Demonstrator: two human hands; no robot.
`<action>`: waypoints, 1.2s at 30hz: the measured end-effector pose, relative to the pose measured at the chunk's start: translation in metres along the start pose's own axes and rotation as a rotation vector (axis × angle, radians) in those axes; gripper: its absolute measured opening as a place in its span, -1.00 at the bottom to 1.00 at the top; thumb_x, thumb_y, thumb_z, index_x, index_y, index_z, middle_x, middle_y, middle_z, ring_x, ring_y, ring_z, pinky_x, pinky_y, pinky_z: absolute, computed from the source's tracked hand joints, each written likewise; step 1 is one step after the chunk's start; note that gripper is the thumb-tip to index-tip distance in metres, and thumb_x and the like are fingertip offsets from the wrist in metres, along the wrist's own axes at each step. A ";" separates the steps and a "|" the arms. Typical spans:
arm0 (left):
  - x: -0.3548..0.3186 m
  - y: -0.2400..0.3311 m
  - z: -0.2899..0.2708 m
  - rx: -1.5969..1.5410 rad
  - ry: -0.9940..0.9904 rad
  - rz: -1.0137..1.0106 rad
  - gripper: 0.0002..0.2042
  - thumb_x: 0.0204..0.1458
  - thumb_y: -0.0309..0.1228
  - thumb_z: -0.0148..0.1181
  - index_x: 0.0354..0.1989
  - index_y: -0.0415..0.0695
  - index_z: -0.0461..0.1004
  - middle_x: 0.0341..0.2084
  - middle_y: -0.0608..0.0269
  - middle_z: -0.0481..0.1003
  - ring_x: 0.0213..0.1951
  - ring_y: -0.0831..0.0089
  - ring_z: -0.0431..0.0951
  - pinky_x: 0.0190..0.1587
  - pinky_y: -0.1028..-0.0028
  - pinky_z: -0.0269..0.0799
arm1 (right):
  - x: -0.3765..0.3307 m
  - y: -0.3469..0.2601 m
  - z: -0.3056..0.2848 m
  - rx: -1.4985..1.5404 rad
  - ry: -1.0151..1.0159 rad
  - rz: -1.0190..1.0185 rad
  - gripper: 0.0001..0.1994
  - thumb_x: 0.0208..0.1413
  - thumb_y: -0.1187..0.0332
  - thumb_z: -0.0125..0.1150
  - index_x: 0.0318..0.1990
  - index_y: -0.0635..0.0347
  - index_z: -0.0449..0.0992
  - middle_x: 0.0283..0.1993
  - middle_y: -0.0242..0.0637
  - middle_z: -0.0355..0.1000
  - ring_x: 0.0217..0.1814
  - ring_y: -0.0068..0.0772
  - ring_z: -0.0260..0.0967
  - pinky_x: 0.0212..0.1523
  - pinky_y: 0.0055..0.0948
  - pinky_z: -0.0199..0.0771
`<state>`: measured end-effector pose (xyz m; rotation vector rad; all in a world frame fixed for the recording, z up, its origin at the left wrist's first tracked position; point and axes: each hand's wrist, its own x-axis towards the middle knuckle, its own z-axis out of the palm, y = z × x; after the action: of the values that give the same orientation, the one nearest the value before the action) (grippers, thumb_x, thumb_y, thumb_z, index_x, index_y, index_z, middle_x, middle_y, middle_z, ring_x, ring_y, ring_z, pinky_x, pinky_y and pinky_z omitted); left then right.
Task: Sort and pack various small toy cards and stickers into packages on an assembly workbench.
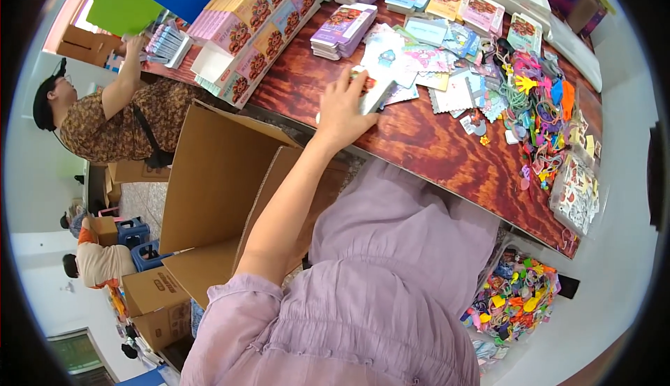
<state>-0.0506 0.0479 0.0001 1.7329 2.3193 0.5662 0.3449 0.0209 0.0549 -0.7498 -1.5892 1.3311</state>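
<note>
My left hand (340,110) lies over a small white carton (377,95) at the near edge of the red-brown wood-grain table (436,156). Its thumb and fingers grip the carton, which has a picture partly covered by the fingers. Beside the carton spreads a loose pile of printed cards and stickers (453,93). A stack of flat purple packs (342,30) stands just beyond the hand. My right hand is out of view.
Stacked picture boxes (237,30) stand at the left. Small colourful trinkets (537,107) heap at the right; a bag of trinkets (513,292) sits below. An open cardboard box (216,169) is beside me. A person in a patterned shirt (105,121) works at far left.
</note>
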 end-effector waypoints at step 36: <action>0.026 0.024 -0.010 -0.334 -0.184 0.154 -0.10 -0.26 -0.27 0.40 0.40 -0.05 0.19 0.42 -0.23 0.03 0.45 -0.06 0.01 0.43 0.16 0.00 | -0.031 -0.001 -0.088 -0.790 0.366 -0.038 -0.59 0.35 0.23 -0.22 0.20 0.28 0.34 0.13 -0.17 0.39 0.16 -0.34 0.37 0.11 -0.32 0.44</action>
<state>-0.0413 0.0768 0.0205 1.7284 1.8570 0.7382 0.4379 0.0301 0.0491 -1.3339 -1.7937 0.4520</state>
